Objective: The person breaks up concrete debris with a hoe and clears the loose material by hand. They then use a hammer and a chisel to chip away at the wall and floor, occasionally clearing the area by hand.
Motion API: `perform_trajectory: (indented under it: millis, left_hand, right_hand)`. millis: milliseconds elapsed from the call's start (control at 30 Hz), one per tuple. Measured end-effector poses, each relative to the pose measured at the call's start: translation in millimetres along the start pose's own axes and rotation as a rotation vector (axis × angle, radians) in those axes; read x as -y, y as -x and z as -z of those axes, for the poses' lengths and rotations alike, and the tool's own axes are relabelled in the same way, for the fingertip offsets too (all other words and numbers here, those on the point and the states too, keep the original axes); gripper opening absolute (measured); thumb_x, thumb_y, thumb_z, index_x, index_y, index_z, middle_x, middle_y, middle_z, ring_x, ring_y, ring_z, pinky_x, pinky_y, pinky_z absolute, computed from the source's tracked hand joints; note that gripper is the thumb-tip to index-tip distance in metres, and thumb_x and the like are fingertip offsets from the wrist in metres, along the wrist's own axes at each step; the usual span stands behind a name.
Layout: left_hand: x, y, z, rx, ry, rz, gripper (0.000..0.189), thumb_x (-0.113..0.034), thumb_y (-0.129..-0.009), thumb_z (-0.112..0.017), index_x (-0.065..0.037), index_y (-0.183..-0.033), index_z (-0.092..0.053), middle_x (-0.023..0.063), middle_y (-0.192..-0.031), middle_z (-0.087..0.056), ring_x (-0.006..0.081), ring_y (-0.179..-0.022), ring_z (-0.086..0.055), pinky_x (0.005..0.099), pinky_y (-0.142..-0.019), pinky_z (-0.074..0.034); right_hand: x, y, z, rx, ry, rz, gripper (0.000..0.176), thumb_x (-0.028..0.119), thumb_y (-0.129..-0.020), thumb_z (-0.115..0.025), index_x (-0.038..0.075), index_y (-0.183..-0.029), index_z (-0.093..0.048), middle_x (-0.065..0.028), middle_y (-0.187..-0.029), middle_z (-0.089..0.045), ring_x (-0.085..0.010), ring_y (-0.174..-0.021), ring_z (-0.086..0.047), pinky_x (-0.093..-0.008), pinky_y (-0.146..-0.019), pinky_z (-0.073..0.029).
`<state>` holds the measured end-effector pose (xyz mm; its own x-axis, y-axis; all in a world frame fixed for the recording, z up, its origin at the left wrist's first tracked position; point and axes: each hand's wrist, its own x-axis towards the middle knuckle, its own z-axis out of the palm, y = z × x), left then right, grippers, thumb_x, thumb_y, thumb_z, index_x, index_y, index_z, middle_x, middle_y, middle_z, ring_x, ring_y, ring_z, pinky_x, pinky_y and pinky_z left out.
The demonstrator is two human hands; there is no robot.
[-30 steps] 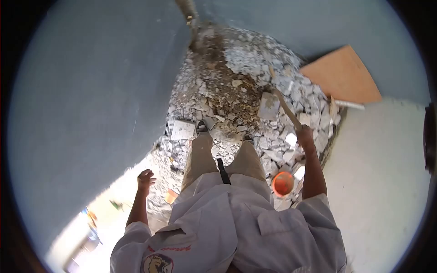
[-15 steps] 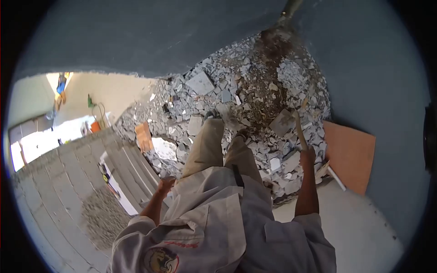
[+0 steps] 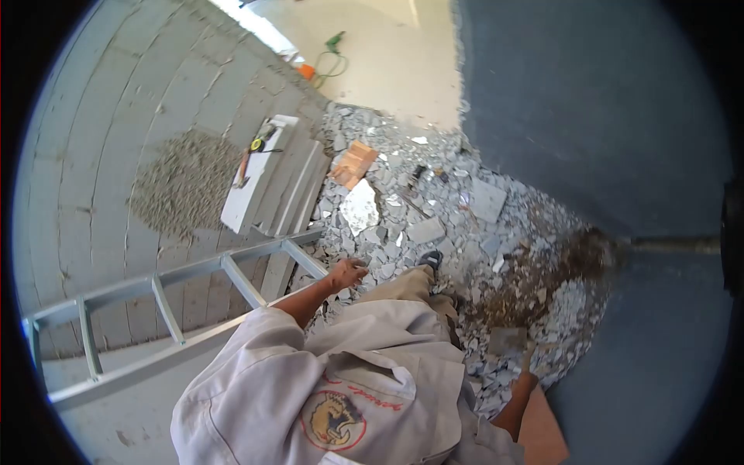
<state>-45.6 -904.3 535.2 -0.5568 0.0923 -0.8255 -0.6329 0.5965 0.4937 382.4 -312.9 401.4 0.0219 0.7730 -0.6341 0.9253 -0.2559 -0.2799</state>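
Note:
My right hand (image 3: 526,382) is closed around the wooden handle (image 3: 529,359) of a hoe, low on the right. The hoe's flat, squarish blade (image 3: 508,341) rests on the broken rubble (image 3: 457,232). My left hand (image 3: 349,273) is out in front of my body, fingers loosely apart with nothing in them. It is over the rubble, close beside the end of an aluminium ladder (image 3: 167,310). One of my shoes (image 3: 432,260) stands among the broken pieces.
Stacked pale blocks (image 3: 283,182) carry a tape measure (image 3: 257,145) and a hammer (image 3: 242,169). Mortar (image 3: 186,186) is spread on the block wall (image 3: 108,132). Dark grey walls (image 3: 589,101) close in on the right. A green power tool (image 3: 335,42) with a cord lies farther back.
My view has swung to the left, bringing the ladder into sight. My left hand has reached forward from my side with its fingers loosened. My right hand still grips the hoe.

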Motion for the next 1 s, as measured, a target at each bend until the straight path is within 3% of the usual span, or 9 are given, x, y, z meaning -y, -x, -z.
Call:
perform_trajectory:
  millis: [133,267,400,633,767,900,933,1000]
  left_hand:
    - [19,7,27,-0.011,-0.017,0.068,0.058,-0.024,-0.093,-0.069,0.009,-0.138,-0.054,0.0191,-0.103,-0.072,0.0232,-0.078,-0.072,0.0349,-0.067,-0.06]
    - [81,-18,51,-0.237,0.214,0.017,0.053,-0.028,-0.09,-0.071,0.004,-0.132,-0.062,0.0161,-0.097,-0.073,0.0225,-0.071,-0.07,0.0342,-0.058,-0.057]
    - [96,25,52,-0.317,0.226,0.131,0.049,-0.027,-0.09,-0.07,0.003,-0.128,-0.064,0.0161,-0.096,-0.073,0.0233,-0.07,-0.071,0.0342,-0.059,-0.057]
    - [171,75,-3,-0.414,0.408,0.273,0.048,-0.027,-0.09,-0.069,0.002,-0.127,-0.065,0.0142,-0.101,-0.073,0.0256,-0.077,-0.073,0.0371,-0.064,-0.059]
    - [216,107,-47,-0.267,0.41,0.352,0.05,-0.028,-0.092,-0.07,0.005,-0.129,-0.063,0.0158,-0.105,-0.073,0.0302,-0.081,-0.073,0.04,-0.065,-0.06]
    - [253,117,-80,-0.39,0.603,0.392,0.054,-0.025,-0.092,-0.07,0.007,-0.135,-0.057,0.0214,-0.107,-0.071,0.0304,-0.074,-0.073,0.0384,-0.059,-0.059]
    - [252,120,-86,-0.387,0.602,0.397,0.054,-0.025,-0.092,-0.07,0.006,-0.134,-0.058,0.021,-0.109,-0.071,0.0302,-0.078,-0.073,0.0386,-0.062,-0.059]
    - [242,131,-86,-0.387,0.585,0.402,0.053,-0.026,-0.093,-0.069,0.005,-0.134,-0.058,0.0202,-0.114,-0.07,0.0298,-0.086,-0.073,0.0392,-0.069,-0.06]
  right_hand:
    - [29,21,-4,0.09,-0.042,0.004,0.02,0.004,-0.085,-0.064,0.0,-0.104,-0.061,-0.0167,-0.08,-0.065,-0.0313,-0.064,-0.064,-0.0417,-0.048,-0.051]
    - [52,28,-10,0.178,-0.077,0.001,0.023,0.004,-0.087,-0.062,0.001,-0.109,-0.059,-0.0155,-0.081,-0.063,-0.0294,-0.063,-0.063,-0.0396,-0.048,-0.05]
    - [77,32,-14,0.263,-0.117,-0.023,0.027,0.004,-0.088,-0.06,0.002,-0.115,-0.057,-0.0143,-0.082,-0.062,-0.0274,-0.062,-0.061,-0.0376,-0.048,-0.049]
    - [109,11,-9,0.407,-0.174,-0.08,0.034,0.003,-0.09,-0.056,0.004,-0.123,-0.055,-0.0122,-0.084,-0.06,-0.0239,-0.061,-0.058,-0.0339,-0.047,-0.047]
    - [120,-12,15,0.483,-0.223,-0.14,0.037,0.003,-0.091,-0.054,0.004,-0.129,-0.053,-0.011,-0.085,-0.059,-0.022,-0.06,-0.057,-0.0318,-0.046,-0.046]
    - [139,-51,32,0.559,-0.214,-0.19,0.041,0.003,-0.092,-0.052,0.005,-0.134,-0.052,-0.0098,-0.087,-0.058,-0.02,-0.059,-0.055,-0.0298,-0.046,-0.046]
    - [149,-57,28,0.559,-0.165,-0.166,0.042,0.003,-0.093,-0.051,0.006,-0.135,-0.051,-0.0095,-0.087,-0.058,-0.0195,-0.059,-0.055,-0.0292,-0.046,-0.045]
    - [204,13,12,0.533,0.017,-0.018,0.047,0.002,-0.092,-0.053,0.006,-0.139,-0.05,-0.0089,-0.086,-0.058,-0.0161,-0.055,-0.053,-0.0261,-0.043,-0.042]
